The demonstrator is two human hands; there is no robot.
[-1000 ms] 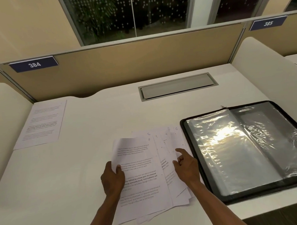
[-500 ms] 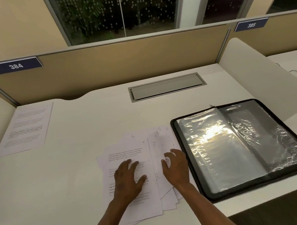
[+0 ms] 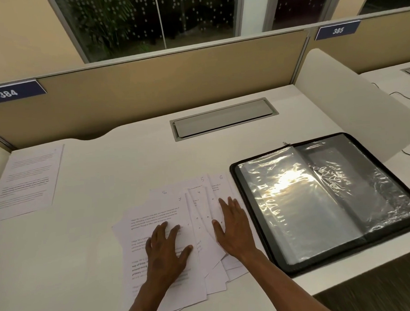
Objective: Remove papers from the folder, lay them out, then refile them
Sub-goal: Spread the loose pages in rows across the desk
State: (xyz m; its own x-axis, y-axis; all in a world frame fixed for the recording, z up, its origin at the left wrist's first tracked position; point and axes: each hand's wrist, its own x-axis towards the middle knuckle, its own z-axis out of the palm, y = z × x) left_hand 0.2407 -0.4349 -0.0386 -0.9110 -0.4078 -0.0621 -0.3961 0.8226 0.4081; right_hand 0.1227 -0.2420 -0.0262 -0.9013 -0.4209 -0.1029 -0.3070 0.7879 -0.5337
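Note:
Several printed white papers point(image 3: 155, 218) lie fanned and overlapping on the desk in front of me, with handwritten numbers at their top corners. My left hand point(image 3: 165, 248) lies flat, fingers spread, on the top left sheet. My right hand point(image 3: 233, 229) presses flat on the sheets at the right of the fan. An open black folder point(image 3: 259, 235) with shiny clear plastic sleeves point(image 3: 302, 198) lies to the right of the papers, near the desk's front edge. One single printed sheet point(image 3: 26, 179) lies apart at the far left.
A white desk point(image 3: 119, 163) carries everything, with a grey cable hatch point(image 3: 223, 118) at its middle back. A tan partition point(image 3: 163, 86) closes the back, and a white curved divider point(image 3: 347, 97) stands on the right. Cables lie on the neighbouring desk point(image 3: 398, 95).
My left hand let go of the sheet's edge and laid flat on it. My right hand uncurled and flattened on the right sheets. The fan of papers spread a little wider.

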